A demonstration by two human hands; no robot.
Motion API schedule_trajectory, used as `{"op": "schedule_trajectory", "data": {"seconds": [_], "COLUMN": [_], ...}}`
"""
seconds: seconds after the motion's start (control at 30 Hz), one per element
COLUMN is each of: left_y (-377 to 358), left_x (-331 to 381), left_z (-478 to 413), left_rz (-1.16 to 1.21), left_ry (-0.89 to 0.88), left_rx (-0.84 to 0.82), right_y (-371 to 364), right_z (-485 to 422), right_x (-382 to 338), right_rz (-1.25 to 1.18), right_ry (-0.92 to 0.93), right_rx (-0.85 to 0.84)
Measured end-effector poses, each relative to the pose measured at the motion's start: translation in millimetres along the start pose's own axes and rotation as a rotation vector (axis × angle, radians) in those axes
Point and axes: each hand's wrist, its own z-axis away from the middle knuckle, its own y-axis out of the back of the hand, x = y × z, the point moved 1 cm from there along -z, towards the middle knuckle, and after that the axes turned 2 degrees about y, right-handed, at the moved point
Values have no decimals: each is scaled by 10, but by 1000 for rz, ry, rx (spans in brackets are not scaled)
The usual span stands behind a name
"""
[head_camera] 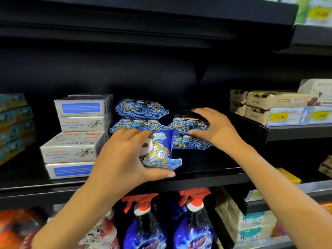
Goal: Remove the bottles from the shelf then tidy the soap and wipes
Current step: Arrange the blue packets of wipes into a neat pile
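Head view, frame centre: the left hand curls its fingers round a tilted wipes pack. Just right, the right hand clasps a stacked pack between fingers and thumb.

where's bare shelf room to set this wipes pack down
Bare shelf lies in front of the right wipes stack, below the right hand. Crowded leftward: soap boxes, left wipes stack, and the wipes pack in the left hand.
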Motion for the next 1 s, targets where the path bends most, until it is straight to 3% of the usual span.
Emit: {"op": "schedule_trajectory", "data": {"seconds": [0.1, 0.17, 0.37, 0.8, 0.9, 1.0], "left_y": [40, 36, -222, -658, -790, -766], "left_x": [126, 225, 437, 560, 467, 362], "left_z": [-239, -448, -1054, -1745, -1682, -1539], "left_rz": [14, 6, -47, -248, -194, -80], "left_ry": [-44, -93, -135, -89, -19, 28], "left_rx": [35, 43, -42, -255, -363, -346], "right_y": [140, 152, 40, -78, -88, -99], "right_z": [385, 624, 1008, 1141, 1155, 1161], "right_x": [-45, -11, 93, 156, 159, 166], "right_rz": [-105, -152, -161, -190, -180, -173], "right_ry": [38, 46, 100, 5, 12, 15], "right_rx": [177, 131, -213, -152, -156, -153]}}
